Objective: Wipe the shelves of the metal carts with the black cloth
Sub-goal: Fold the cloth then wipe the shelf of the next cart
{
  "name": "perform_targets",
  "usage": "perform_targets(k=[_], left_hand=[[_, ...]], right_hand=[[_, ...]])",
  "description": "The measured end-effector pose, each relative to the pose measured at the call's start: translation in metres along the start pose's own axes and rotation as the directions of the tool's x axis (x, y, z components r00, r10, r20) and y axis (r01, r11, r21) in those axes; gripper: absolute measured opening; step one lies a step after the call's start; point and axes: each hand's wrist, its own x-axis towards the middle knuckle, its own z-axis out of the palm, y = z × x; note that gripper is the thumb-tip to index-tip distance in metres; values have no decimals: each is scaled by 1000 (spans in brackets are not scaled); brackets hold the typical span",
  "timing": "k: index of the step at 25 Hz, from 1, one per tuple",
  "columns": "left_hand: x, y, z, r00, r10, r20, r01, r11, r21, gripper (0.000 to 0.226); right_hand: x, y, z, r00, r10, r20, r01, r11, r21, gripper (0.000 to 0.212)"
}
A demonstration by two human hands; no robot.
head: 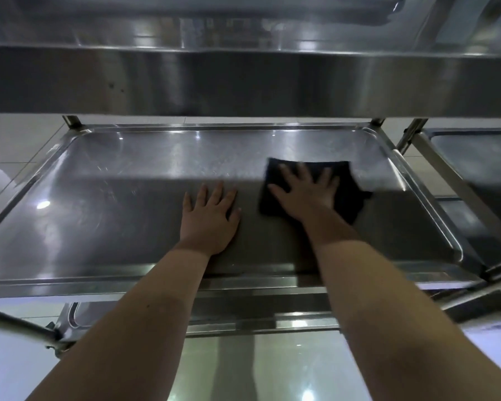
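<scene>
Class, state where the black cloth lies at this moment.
Head view: the black cloth lies flat on the right half of the middle shelf, under the right hand, right of the left hand.

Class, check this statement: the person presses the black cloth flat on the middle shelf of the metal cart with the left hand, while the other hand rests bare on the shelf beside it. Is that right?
Not quite. The head view shows the right hand pressing the black cloth flat on the middle shelf; the left hand is the bare one resting beside it. The rest stands.
</scene>
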Motion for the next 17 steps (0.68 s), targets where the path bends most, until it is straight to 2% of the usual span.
perform_targets(k=[2,5,9,12,15,17], left_hand=[[-1,-3,-1,1000,-9,-8,9,1000,-19,63],[-2,-3,-2,1000,-5,-10,5,1000,-28,64],[1,-2,0,1000,-6,-18,6,1000,-17,64],[3,-2,3,1000,-8,-25,9,1000,4,64],[5,-1,6,1000,-15,-21,16,1000,22,63],[5,0,5,1000,-13,-21,14,1000,21,60]], right_hand=[[-4,-39,4,990,-139,26,140,990,-19,72],[-1,-16,0,982,-186,35,187,982,-28,72],[2,88,-7,999,-21,-32,20,999,-28,71],[-17,151,-15,988,151,13,-151,988,12,74],[-42,131,-9,978,209,11,-209,978,26,75],[-60,77,0,991,136,-1,-136,990,29,73]])
